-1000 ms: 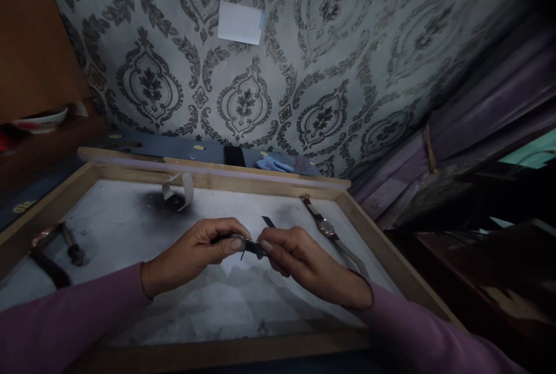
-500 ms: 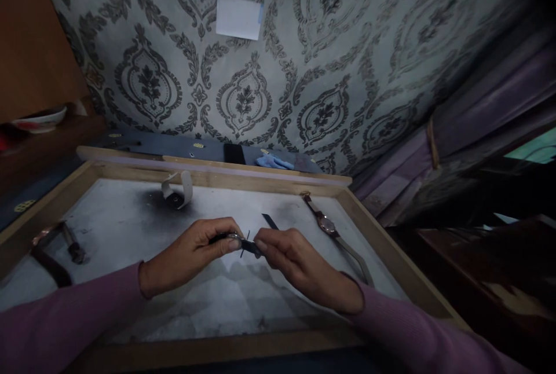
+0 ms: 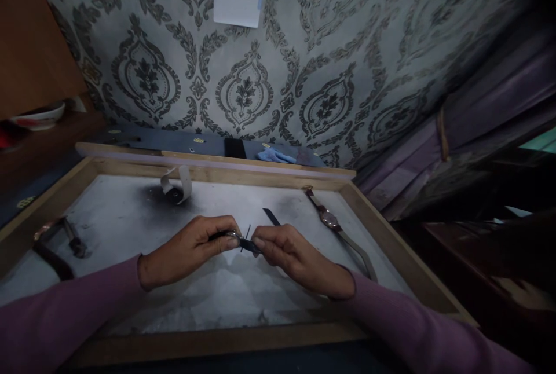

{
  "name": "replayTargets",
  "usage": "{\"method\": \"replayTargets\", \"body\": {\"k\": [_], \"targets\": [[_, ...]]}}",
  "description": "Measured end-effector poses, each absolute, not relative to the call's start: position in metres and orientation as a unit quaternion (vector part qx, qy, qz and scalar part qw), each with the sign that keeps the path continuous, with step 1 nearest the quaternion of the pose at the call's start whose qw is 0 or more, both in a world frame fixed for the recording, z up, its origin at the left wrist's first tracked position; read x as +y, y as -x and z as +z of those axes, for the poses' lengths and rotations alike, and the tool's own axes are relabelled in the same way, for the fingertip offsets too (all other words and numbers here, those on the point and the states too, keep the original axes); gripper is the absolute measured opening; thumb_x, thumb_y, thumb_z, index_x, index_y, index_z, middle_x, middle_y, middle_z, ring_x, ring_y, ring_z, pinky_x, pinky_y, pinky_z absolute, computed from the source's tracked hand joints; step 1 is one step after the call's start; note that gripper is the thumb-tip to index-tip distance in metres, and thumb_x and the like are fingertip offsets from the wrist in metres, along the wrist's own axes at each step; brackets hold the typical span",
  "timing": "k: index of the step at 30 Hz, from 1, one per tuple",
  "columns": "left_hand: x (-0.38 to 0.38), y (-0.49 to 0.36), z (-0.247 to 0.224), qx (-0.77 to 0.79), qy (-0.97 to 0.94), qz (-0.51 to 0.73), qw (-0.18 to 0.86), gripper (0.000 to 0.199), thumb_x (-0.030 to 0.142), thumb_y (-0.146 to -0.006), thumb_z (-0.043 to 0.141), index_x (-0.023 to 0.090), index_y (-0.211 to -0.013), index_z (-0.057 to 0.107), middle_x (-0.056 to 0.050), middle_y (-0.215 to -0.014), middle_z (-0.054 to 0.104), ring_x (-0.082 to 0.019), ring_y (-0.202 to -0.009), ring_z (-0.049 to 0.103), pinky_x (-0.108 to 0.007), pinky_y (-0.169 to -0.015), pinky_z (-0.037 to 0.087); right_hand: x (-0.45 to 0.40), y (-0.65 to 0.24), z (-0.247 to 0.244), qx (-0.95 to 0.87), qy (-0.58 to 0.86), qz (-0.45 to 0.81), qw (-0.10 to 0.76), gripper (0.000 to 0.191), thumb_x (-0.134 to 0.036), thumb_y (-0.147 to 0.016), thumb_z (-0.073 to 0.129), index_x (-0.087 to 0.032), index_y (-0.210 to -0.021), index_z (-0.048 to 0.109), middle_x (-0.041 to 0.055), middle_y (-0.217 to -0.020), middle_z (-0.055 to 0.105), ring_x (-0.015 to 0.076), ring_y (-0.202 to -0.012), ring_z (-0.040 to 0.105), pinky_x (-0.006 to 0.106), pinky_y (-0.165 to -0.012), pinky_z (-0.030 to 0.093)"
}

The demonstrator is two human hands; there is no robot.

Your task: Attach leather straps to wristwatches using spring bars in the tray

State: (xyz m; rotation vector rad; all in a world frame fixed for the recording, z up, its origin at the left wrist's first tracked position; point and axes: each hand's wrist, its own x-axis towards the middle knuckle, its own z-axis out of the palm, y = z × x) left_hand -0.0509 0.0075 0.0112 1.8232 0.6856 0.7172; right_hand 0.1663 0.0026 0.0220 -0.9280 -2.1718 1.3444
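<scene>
A small watch with a dark strap [image 3: 247, 244] is held between both hands over the middle of a wooden tray. My left hand [image 3: 191, 249] pinches the shiny round case end, which its fingers partly hide. On the other side, my right hand [image 3: 299, 258] is closed on the dark strap near the case. A thin dark pin-like piece [image 3: 249, 230] sticks out upright between the fingertips. Behind the right fingers a flat black strap end [image 3: 270, 216] points up and left; whether it joins the held watch is hidden.
The wooden-rimmed tray [image 3: 260, 336] also holds a white-strapped watch [image 3: 176, 193], a brown-strapped watch [image 3: 330, 219] at right and a dark curved strap [image 3: 54, 257] at left. Beyond its rim lie a black object [image 3: 235, 148] and a blue cloth [image 3: 275, 156].
The view has shifted slightly. Both hands keep their grip on the watch and strap, with hardly any movement between them.
</scene>
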Motion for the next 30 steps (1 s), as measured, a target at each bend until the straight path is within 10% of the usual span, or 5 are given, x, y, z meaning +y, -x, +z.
{"method": "replayTargets", "body": {"k": [16, 24, 30], "targets": [[0.007, 0.052, 0.004, 0.321, -0.842, 0.251, 0.353, 0.021, 0.024, -0.098, 0.041, 0.016, -0.081, 0.052, 0.003, -0.070, 0.048, -0.012, -0.064, 0.046, -0.023, -0.061, 0.033, 0.001, -0.165, 0.014, -0.880, 0.341, 0.278, 0.177, 0.022, -0.016, -0.093, 0.038, -0.018, -0.071, 0.040, -0.0069, -0.055, 0.030, 0.0063, -0.045, 0.026, 0.023, -0.048, 0.019], [0.008, 0.055, 0.000, 0.297, -0.884, 0.245, 0.265, 0.020, 0.021, -0.099, 0.038, 0.016, -0.088, 0.053, -0.001, -0.078, 0.053, -0.015, -0.070, 0.051, -0.026, -0.065, 0.036, 0.005, -0.165, 0.018, -0.782, 0.329, 0.494, 0.192, 0.033, -0.037, -0.097, 0.034, -0.017, -0.075, 0.046, -0.0056, -0.058, 0.033, 0.0080, -0.050, 0.030, 0.020, -0.046, 0.026], [0.008, 0.055, 0.000, 0.286, -0.883, 0.241, 0.283, 0.023, 0.023, -0.099, 0.037, 0.015, -0.089, 0.056, -0.002, -0.078, 0.054, -0.016, -0.070, 0.051, -0.027, -0.065, 0.037, -0.001, -0.166, 0.016, -0.883, 0.342, 0.277, 0.161, 0.021, -0.017, -0.093, 0.037, -0.017, -0.073, 0.046, -0.0061, -0.056, 0.033, 0.0075, -0.046, 0.027, 0.023, -0.048, 0.021]]}}
